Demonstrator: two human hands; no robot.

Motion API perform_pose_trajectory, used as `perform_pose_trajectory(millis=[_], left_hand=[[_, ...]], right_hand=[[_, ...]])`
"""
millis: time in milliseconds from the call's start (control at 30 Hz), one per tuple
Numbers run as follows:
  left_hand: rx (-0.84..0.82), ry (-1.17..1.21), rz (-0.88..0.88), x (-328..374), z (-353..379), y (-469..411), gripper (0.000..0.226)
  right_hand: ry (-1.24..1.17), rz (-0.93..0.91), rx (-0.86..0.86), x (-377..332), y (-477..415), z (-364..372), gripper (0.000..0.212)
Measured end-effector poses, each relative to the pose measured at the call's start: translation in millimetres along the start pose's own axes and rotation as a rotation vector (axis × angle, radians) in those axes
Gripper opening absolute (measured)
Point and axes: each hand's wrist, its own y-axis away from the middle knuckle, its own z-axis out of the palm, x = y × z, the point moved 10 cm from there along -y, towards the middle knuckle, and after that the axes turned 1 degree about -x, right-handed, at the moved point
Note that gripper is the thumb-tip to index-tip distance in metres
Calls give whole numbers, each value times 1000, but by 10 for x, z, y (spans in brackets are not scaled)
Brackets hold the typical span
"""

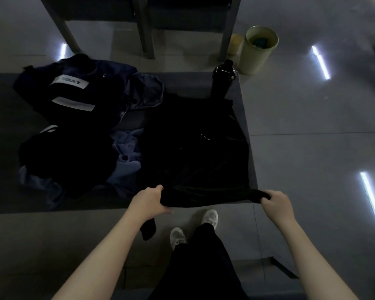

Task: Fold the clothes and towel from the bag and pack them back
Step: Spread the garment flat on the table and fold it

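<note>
A black garment (195, 148) lies spread on the right half of a low dark table (7, 191). My left hand (146, 202) grips its near left corner and my right hand (276, 203) grips its near right corner, with the near hem bunched and lifted between them. A strip of the black cloth hangs down under my left wrist. To the left lies a heap of unfolded clothes: a dark navy piece with white stripes (74, 92), a blue denim piece (145, 92), a light blue piece (126, 163) and another black piece (67, 152). No bag is visible.
A black bottle (223, 79) stands at the table's far right corner. On the floor behind it are a pale green bin (258, 50) and a smaller yellow container (235, 43). Chair legs (145, 29) stand beyond the table. My white shoes (193, 228) are at the near edge.
</note>
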Motion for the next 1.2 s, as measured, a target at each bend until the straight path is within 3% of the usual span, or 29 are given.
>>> perform_pose_trajectory(millis=[100,300,533,667,767,867,1100,1200], left_hand=[[95,-261,-25,-33,-87,61,29],[140,-321,-88,-328,-81,135,35],[146,79,-153,-741,-115,148,36],[149,154,-96,-716,-162,110,34],[211,165,-82,-632,-337,9,27],[251,119,-78,-491,-569,-131,23],[231,28,-81,-333,-1031,-547,25],[274,-14,-148,-397,-1216,-733,20]], right_hand=[[-1,7,58,29,20,-87,18],[251,101,26,105,106,-81,16],[294,242,74,373,202,-129,25],[136,291,126,471,142,-128,16],[-146,284,170,450,19,-139,29],[-396,304,221,380,-102,-228,28],[-559,285,286,266,-615,-360,13],[-575,267,298,208,-860,-415,18]])
